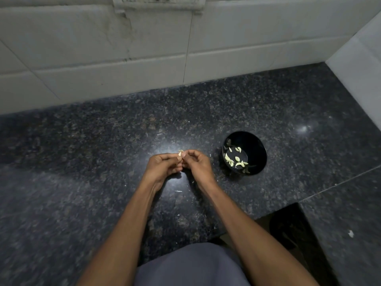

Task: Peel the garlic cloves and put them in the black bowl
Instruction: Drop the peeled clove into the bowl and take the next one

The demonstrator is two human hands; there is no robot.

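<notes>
Garlic clove point(179, 154) sits pinched between left hand point(162, 167) and right hand point(198, 165), both curled round it, skin partly on. Several peeled cloves point(236, 159) lie in the black bowl point(255, 145) to the right; no unpeeled stock shows elsewhere.

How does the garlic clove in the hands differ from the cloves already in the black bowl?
The garlic clove is pinched between the fingers of the left hand and the right hand, above the countertop; the peeled cloves lie loose inside the black bowl. The held clove shows a papery tan edge, apparently some skin left, while the bowl's cloves look bare and pale yellow-green. It is one; they are several. Both are small garlic pieces.
</notes>
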